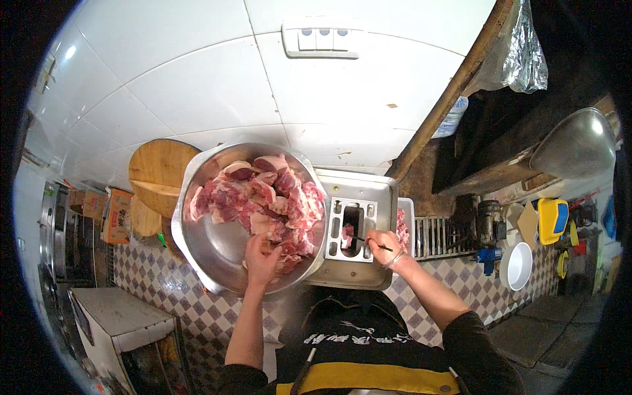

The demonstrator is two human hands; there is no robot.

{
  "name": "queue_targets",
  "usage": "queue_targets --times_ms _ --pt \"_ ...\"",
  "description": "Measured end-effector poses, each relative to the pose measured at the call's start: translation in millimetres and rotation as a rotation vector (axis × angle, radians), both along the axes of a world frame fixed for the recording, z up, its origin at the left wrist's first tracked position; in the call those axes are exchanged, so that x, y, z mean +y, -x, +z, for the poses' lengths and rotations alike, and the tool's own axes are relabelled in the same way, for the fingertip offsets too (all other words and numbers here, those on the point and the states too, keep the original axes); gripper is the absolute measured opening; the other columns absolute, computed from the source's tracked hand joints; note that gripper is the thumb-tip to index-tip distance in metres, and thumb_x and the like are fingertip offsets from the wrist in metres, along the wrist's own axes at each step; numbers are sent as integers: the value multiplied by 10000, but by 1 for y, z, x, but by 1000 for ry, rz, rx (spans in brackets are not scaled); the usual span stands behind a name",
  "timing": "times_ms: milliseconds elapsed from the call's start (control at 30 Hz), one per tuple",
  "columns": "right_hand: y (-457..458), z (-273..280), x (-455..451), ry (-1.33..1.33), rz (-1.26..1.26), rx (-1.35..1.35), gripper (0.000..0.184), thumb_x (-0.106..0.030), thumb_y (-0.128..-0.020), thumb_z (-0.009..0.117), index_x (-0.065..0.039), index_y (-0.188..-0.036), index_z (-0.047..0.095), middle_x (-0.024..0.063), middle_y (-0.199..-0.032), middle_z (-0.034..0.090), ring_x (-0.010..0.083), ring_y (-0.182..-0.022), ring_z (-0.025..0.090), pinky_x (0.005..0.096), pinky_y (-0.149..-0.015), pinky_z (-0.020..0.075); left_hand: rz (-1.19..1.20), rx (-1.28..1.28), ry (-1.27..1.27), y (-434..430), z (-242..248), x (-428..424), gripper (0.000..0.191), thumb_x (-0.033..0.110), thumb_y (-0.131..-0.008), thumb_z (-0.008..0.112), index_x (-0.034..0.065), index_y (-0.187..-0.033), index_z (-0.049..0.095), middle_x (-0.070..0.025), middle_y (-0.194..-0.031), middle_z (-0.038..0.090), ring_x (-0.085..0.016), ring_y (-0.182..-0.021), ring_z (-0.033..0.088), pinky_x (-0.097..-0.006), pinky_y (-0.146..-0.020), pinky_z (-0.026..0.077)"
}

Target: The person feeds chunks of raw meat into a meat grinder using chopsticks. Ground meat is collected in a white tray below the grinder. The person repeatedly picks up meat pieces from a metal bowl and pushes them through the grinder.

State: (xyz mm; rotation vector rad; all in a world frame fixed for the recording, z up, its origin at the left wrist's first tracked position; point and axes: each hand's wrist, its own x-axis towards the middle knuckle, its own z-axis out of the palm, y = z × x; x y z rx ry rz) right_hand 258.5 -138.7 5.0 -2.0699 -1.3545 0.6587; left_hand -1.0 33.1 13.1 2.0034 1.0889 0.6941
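A wide metal bowl holds a heap of raw meat pieces. Over the bowl's near side, my left hand touches the meat with bent fingers; whether it grips a piece is unclear. To the right, my right hand is closed on a thin dark stick. The stick reaches left over the dark feed opening of a metal machine top, where a small piece of meat lies at its far end. A shallow metal tray surrounds this opening.
Beyond the tray's right side, a white container holds cut meat. Round wooden boards lean left of the bowl. A tiled wall rises behind. A wooden pole slants upward at right. A metal-topped cabinet stands lower left.
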Motion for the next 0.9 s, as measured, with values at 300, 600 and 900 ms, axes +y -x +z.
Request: queue_targets --times_ms 300,600,900 --pt "27 -17 18 66 -119 -123 68 -117 -714 471 -77 -718 526 167 -664 574 384 -646 552 481 -589 440 45 5 122 -10 -8 33 356 208 -708 647 38 -1001 535 -122 -982 488 -226 -786 546 -316 -700 447" --pt "5 -20 33 50 -218 43 136 -124 -719 475 -55 -678 585 189 -653 575 376 -662 567 447 -611 457 144 -37 141 -54 -19 74 648 206 -674 656 -29 -1185 335 -213 -1095 448 -334 -991 464 -382 -846 387" --pt "-9 -36 23 103 -300 106 175 -149 -720 451 -35 -725 583 226 -692 556 394 -690 556 458 -631 448 281 366 57 -92 -30 112 740 187 -653 668 -7 -1238 258 -288 -1225 321 -411 -1140 328 -421 -926 330"
